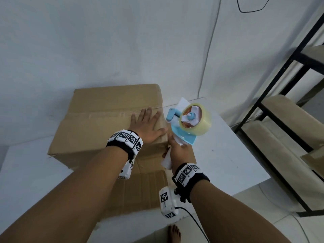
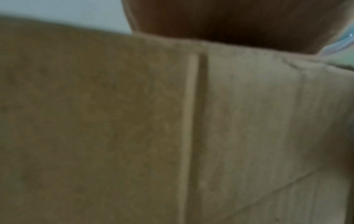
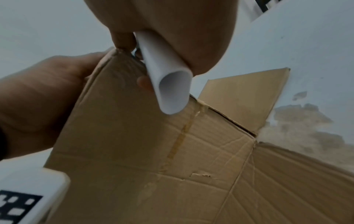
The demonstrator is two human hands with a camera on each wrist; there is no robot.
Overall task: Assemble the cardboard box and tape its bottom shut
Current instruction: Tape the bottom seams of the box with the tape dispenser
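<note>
A brown cardboard box (image 1: 98, 120) stands on the white table (image 1: 228, 155) with its folded flaps facing up and a seam across them. My left hand (image 1: 149, 120) lies flat with straight fingers on the flaps near the seam's right end. My right hand (image 1: 177, 151) grips the white paper-wrapped handle (image 3: 172, 84) of a light blue tape dispenser (image 1: 185, 137). The dispenser carries a clear tape roll (image 1: 194, 118) and sits at the box's upper right edge. In the left wrist view only my palm (image 2: 229, 19) and blurred cardboard (image 2: 114, 121) show.
Open lower flaps (image 1: 140, 190) spread toward me on the table. A black metal shelf rack (image 1: 289, 102) stands to the right. A black cable (image 1: 198, 223) trails from my right wrist camera. A bare foot (image 1: 174, 234) shows below the table edge. A white wall is behind.
</note>
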